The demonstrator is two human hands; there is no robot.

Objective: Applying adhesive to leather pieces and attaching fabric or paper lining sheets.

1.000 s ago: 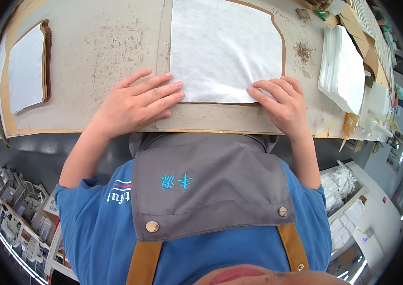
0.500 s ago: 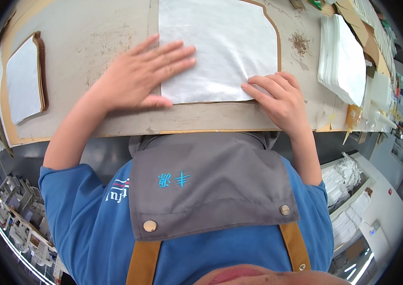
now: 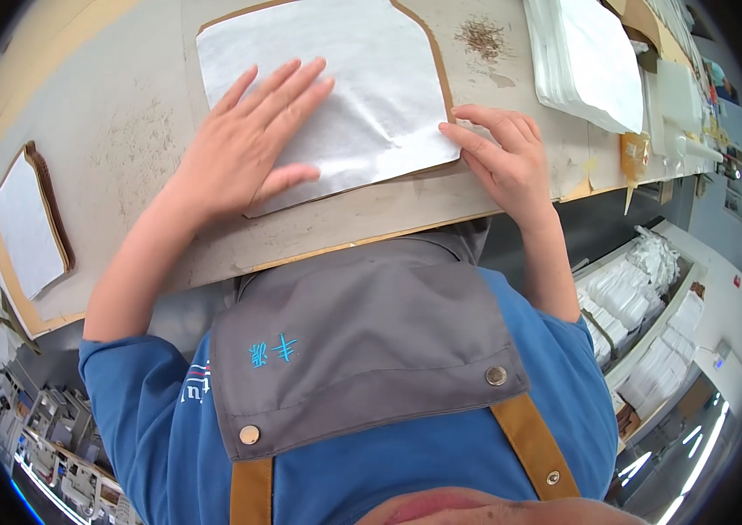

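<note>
A white sheet (image 3: 362, 70) lies on the grey work board, with a brown layer showing along its right and upper edges. My left hand (image 3: 253, 140) rests open on its left part, palm down and fingers spread. At the lower right corner, the thumb and fingers of my right hand (image 3: 506, 157) close on the edge of the sheet. Shallow wrinkles run across the white surface near that corner. Whether the brown layer is also in the pinch cannot be made out.
A thick stack of white pieces (image 3: 585, 66) lies to the right, near a bottle of amber liquid (image 3: 634, 157) with a pointed tip. On the left is a smaller white-topped stack (image 3: 29, 227) with brown edges. Brown crumbs (image 3: 482, 37) dot the board (image 3: 143, 114).
The view has turned, so the board and sheet appear tilted and further left. My right fingers have shifted from the sheet's lower edge to its right corner; the wrinkle there looks softer.
</note>
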